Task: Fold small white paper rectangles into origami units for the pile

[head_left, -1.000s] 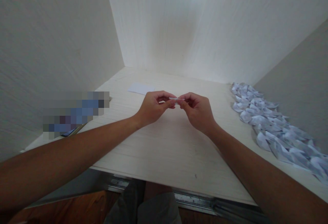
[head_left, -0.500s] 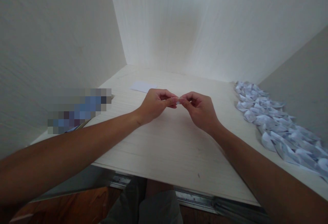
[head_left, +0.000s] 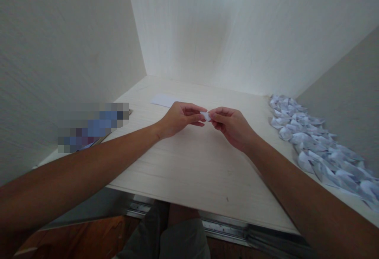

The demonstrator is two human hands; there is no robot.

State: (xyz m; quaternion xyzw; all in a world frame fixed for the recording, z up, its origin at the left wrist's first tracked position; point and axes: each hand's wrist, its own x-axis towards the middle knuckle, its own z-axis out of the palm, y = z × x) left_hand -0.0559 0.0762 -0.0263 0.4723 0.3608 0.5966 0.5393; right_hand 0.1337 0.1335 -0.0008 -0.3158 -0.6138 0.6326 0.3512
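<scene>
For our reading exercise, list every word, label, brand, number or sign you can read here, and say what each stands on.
No readable text anywhere.
Folded paper pieces: no lettering can be made out.
Small white paper between the hands: too small to tell.
Flat item at left: pixelated, unreadable.
</scene>
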